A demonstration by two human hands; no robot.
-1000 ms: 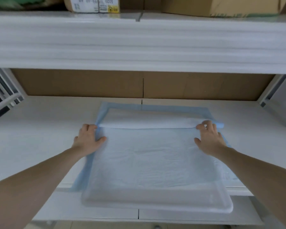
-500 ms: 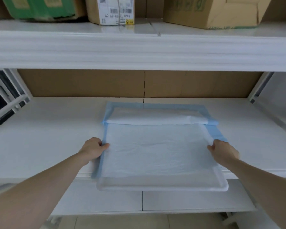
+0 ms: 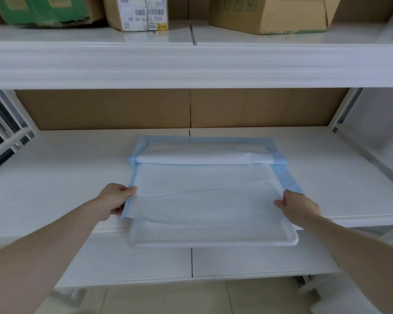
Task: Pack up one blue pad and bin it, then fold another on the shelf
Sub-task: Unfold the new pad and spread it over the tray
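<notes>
A blue-edged pad (image 3: 204,191) with a white padded face lies on the middle shelf (image 3: 61,177). Its far part is folded toward me into a white band across the pad. Its near end hangs over the shelf's front edge. My left hand (image 3: 115,200) pinches the pad's left blue border, thumb on top. At the right border, my right hand (image 3: 297,208) grips the pad with curled fingers.
The upper shelf (image 3: 191,64) juts out above the pad and carries a green-printed box (image 3: 43,10), a labelled carton (image 3: 143,13) and a brown carton (image 3: 272,13). A cardboard back panel (image 3: 114,108) closes the rear. A lower shelf (image 3: 247,261) lies beneath.
Both hands left the folded far band and slid toward me along the side borders, where they now hold the pad. The view pulled back and rose a little.
</notes>
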